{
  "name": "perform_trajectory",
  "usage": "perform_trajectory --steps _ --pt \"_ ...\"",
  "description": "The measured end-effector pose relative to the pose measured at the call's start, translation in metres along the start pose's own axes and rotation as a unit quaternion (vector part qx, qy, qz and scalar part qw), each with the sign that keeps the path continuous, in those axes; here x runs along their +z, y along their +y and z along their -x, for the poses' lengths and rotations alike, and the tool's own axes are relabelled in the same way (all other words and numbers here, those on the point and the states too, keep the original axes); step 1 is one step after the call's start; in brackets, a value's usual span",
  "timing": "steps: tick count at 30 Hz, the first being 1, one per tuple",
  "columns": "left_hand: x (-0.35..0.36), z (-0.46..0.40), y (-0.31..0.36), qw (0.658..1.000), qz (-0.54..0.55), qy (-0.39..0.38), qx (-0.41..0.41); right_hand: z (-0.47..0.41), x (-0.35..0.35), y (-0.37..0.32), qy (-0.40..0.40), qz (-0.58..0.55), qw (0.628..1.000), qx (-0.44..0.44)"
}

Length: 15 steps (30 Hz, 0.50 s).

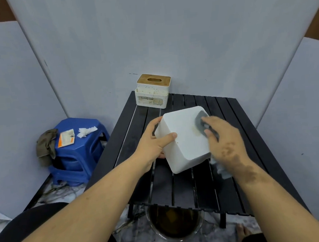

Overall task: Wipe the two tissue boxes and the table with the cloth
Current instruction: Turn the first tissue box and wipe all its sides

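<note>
A plain white tissue box (184, 138) is tilted up above the black slatted table (180, 187). My left hand (152, 142) grips its left side, thumb across the white face. My right hand (224, 137) holds a grey cloth (201, 122) against the box's upper right corner; a lighter part of the cloth hangs below the hand, blurred. A second tissue box (153, 92), white with a wooden lid and a printed label, stands upright at the table's far edge.
A blue plastic stool (77, 151) stands left of the table, carrying a dark rag, a packet and a crumpled tissue. A bucket of dark liquid (174, 223) sits on the floor under the table's near edge. Grey wall panels close in behind and beside.
</note>
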<state>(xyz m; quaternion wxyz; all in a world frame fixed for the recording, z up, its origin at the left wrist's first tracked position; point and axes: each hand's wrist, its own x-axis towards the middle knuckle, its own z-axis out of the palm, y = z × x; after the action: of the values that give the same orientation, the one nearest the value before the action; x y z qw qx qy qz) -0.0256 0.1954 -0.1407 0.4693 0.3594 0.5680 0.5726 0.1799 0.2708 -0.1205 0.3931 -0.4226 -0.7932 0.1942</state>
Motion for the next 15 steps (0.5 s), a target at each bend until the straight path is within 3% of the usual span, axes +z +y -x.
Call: perform_trajectory --steps 5,10,15 --pt "-0.002 -0.001 -0.001 1.000 -0.006 -0.008 0.006 0.050 0.003 -0.006 -0.097 -0.057 0.977 -0.180" --pt "0.001 0.000 0.000 1.000 -0.013 -0.004 0.010 0.044 -0.004 -0.007 -0.073 -0.026 0.980 -0.183" --pt "0.001 0.001 0.001 1.000 -0.016 -0.010 0.016 0.055 0.014 -0.035 -0.100 -0.053 0.975 -0.190"
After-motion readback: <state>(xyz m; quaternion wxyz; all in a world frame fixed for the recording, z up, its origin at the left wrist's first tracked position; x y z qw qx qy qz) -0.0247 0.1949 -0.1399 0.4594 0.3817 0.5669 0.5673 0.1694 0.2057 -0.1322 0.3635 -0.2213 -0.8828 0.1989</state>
